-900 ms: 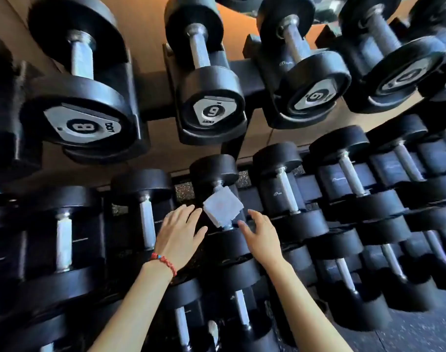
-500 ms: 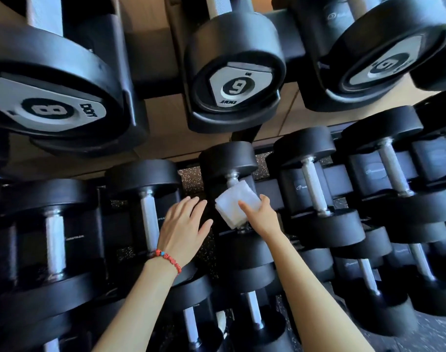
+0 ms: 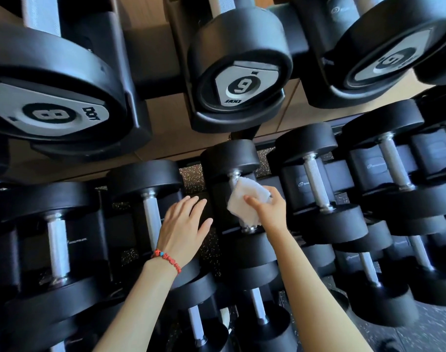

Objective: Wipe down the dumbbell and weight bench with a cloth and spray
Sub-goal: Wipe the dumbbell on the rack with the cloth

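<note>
A black dumbbell [image 3: 230, 156] with a steel handle lies on the middle rack tier. A white cloth [image 3: 244, 201] is draped over that handle. My right hand [image 3: 270, 208] grips the cloth, thumb on its front and fingers behind it. My left hand [image 3: 182, 229], a red bead bracelet at its wrist, hovers with fingers straight just left of that dumbbell, over the rack gap. It holds nothing. No spray bottle or weight bench is in view.
Rows of black dumbbells fill the rack on all sides. Large ones marked 8 [image 3: 49, 114] and 9 [image 3: 243, 85] hang over the top tier close to my head. Speckled rubber floor [image 3: 425, 334] shows at the lower right.
My right hand went from open beside the cloth to gripping it on the handle. My view moved closer to the rack. My left hand stayed open beside the dumbbell.
</note>
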